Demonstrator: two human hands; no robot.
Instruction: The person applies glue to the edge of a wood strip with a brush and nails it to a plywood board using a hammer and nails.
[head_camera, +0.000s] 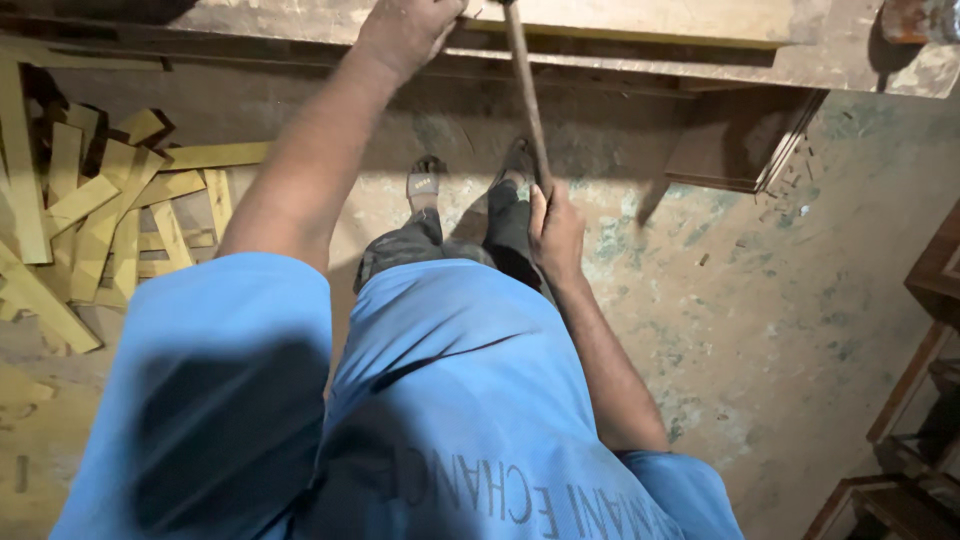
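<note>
- Wooden handle (527, 95) ran long and thin from the counter's edge down toward the person's waist, its head hidden at the top border, so what kind of tool it was could not be told.
- Right hand (556, 232) was wrapped shut around the handle's lower end, thumb laid along the wood, likely for leverage and control from the far end of the shaft.
- Left hand (408, 32) lay up on the counter (640, 25) just left of the handle's top; its fingers were cut off by the border, so whether they were curled or spread could not be told. It seemed placed there to steady something on the surface.
- Counter was a worn, pale wooden slab across the top of the view, with a lighter plank (640, 15) lying on it near the handle.
- Sandalled feet (424, 182) stood close under the counter edge, a stance that kept the body square to the work.
- Yellowish wood offcuts (95, 215), flat strips, lay heaped on the floor (760, 300) to the left, well apart from the hands.
- Dark wooden frames (745, 140) leaned under the counter and at the right.
- No packages or signs showed.
</note>
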